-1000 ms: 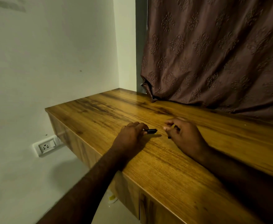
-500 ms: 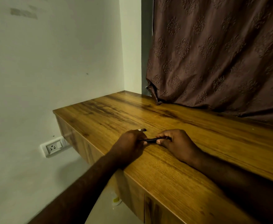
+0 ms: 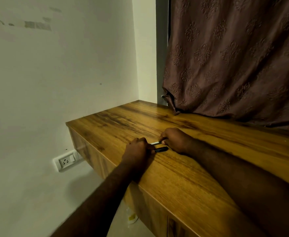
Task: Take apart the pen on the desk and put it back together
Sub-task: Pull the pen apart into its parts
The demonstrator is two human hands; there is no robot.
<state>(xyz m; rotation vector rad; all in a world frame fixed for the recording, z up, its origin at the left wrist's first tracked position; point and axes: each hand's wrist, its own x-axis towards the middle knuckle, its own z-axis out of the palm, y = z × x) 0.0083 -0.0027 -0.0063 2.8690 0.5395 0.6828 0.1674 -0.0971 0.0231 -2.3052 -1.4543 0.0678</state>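
Observation:
On the wooden desk [image 3: 183, 177], two dark pen pieces lie between my hands. A black pen barrel [image 3: 161, 149] sticks out to the right from under my left hand [image 3: 137, 150], whose fingers are closed on its left end. Just behind it, a shorter piece with a pale silvery end [image 3: 155, 143] is pinched in the fingers of my right hand [image 3: 175, 140]. Both hands rest on the desktop, close together near the desk's front edge. How the parts join under the fingers is hidden.
A brown patterned curtain [image 3: 234, 62] hangs over the desk's back edge. A white wall [image 3: 55, 74] is on the left with a socket plate [image 3: 66, 161] below desk level. A pale container [image 3: 131, 218] stands on the floor under the desk.
The hands drew together over the pen, then shifted; two separate pieces now show side by side, one in each hand. The camera has also tilted, moving the desk lower in view.

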